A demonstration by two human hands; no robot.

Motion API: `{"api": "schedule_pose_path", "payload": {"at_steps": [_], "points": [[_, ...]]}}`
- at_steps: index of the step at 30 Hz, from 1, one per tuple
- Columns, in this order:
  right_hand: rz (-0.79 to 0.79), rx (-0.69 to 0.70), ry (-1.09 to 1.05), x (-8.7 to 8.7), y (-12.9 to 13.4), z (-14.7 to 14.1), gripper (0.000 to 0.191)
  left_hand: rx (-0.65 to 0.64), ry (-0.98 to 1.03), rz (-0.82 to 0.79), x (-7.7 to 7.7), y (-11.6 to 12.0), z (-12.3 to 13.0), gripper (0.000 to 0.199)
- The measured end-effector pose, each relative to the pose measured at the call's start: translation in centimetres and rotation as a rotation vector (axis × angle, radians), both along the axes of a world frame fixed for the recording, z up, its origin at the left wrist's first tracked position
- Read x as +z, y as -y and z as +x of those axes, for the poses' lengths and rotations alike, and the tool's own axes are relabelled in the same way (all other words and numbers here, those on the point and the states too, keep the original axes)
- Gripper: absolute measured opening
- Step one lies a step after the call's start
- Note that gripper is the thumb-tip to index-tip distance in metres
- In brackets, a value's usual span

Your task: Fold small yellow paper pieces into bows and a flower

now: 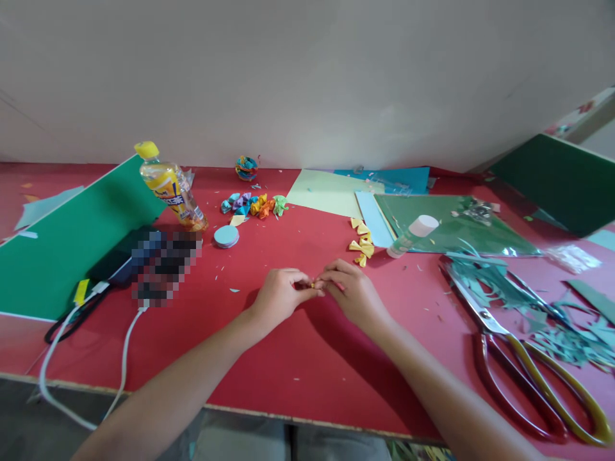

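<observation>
My left hand (280,296) and my right hand (353,291) meet above the red table (269,371), fingertips pinched together. Between them a tiny bit of yellow paper (312,285) shows; most of it is hidden by the fingers. Just beyond my right hand lie several folded yellow paper pieces (362,242), some shaped like little bows. Farther left is a row of folded paper pieces (254,205) in blue, purple, orange and green. In front of that row sits a stack of light blue paper circles (225,236), with a pale yellow piece (237,220) beside it.
A glue stick (413,235) stands right of the yellow pieces. Large scissors (500,333) lie at right beside teal paper scraps (567,339). A drink bottle (172,186), a power bank (127,253) and a white cable (125,349) are at left. Green sheets (446,221) lie behind.
</observation>
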State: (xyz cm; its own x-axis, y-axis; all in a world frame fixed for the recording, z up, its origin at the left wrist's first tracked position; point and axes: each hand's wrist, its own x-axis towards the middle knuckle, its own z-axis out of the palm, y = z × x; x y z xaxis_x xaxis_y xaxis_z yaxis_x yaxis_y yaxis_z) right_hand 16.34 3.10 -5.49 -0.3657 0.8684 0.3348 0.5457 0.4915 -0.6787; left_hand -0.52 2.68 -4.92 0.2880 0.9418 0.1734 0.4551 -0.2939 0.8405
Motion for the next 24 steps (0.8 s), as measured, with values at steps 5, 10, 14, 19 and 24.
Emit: {"api": "schedule_pose_path", "payload": {"at_steps": [5, 10, 14, 19, 24], "points": [[-0.114, 0.072, -0.276, 1.2, -0.4, 1.4, 0.013, -0.166, 0.315, -0.455, 0.5, -0.2, -0.1, 0.023], [-0.203, 0.387, -0.303, 1.5, 0.0, 1.8, 0.018, -0.374, 0.505, -0.721, 0.7, -0.4, -0.5, 0.020], [-0.211, 0.451, -0.314, 1.4, 0.3, 1.3, 0.015, -0.421, 0.438, -0.793, 0.6, -0.5, -0.7, 0.022], [-0.111, 0.313, -0.267, 1.6, 0.1, 1.4, 0.009, -0.280, 0.456, -0.650, 0.6, -0.6, -0.6, 0.025], [0.030, 0.136, -0.185, 1.6, -0.1, 1.6, 0.009, -0.036, 0.365, -0.041, 1.3, -0.2, -0.5, 0.026]]}}
